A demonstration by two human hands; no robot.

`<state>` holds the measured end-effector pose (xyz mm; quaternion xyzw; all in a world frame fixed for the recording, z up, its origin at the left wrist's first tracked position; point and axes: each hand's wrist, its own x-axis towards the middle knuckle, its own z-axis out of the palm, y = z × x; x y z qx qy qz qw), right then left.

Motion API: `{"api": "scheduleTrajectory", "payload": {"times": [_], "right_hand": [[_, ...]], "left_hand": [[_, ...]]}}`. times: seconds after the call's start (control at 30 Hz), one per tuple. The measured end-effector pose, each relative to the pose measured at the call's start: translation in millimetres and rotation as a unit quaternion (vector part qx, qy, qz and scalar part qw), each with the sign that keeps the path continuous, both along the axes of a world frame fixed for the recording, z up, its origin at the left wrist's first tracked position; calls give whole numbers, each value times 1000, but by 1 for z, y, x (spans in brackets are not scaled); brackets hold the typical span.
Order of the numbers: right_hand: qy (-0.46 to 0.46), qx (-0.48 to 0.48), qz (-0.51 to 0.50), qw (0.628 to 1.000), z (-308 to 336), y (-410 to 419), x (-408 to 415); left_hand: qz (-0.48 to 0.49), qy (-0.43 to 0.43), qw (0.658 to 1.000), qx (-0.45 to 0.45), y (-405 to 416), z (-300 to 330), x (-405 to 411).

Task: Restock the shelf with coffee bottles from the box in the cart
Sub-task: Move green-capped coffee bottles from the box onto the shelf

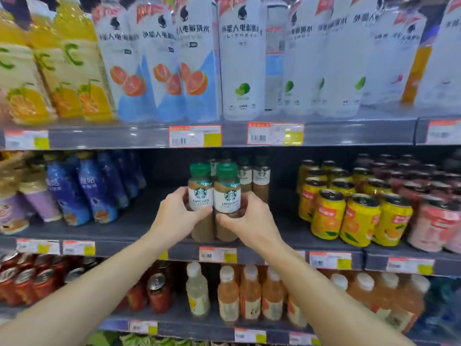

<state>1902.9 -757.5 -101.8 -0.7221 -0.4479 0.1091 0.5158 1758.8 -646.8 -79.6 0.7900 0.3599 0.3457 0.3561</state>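
Two coffee bottles with green caps and white Caffe Latte labels stand side by side at the front of the middle shelf. My left hand wraps the left coffee bottle from its left side. My right hand wraps the right coffee bottle from its right side. Both bottles stand upright, their bases near the shelf's front edge. Behind them, further back on the same shelf, more coffee bottles stand in a row. The box and the cart are out of view.
Blue bottles and purple cups stand left of the coffee, with a bare gap between. Yellow orange-drink cans stand to the right. Tall white bottles fill the shelf above; peach-coloured bottles and red cans sit below.
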Motion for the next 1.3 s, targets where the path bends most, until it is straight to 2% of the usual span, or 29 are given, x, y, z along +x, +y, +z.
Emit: {"api": "scheduleTrajectory", "payload": {"times": [0.23, 0.7, 0.83, 0.93, 1.13, 1.3], "right_hand": [[27, -2, -21, 999, -29, 46, 15], [-5, -13, -82, 996, -52, 67, -4], [-24, -52, -130, 990, -65, 64, -19], [-44, -81, -161, 983, -70, 65, -24], [17, -73, -211, 975, -66, 103, -19], [22, -77, -249, 965, -64, 144, -2]], "left_hand": [[-16, 1, 999, -35, 52, -22, 19], [-38, -23, 997, -69, 68, -53, 16], [-18, 31, 999, -21, 67, -57, 17], [-14, 31, 999, -3, 70, -60, 16], [-31, 33, 999, -18, 92, -63, 11], [-57, 39, 997, -35, 104, -60, 12]]}}
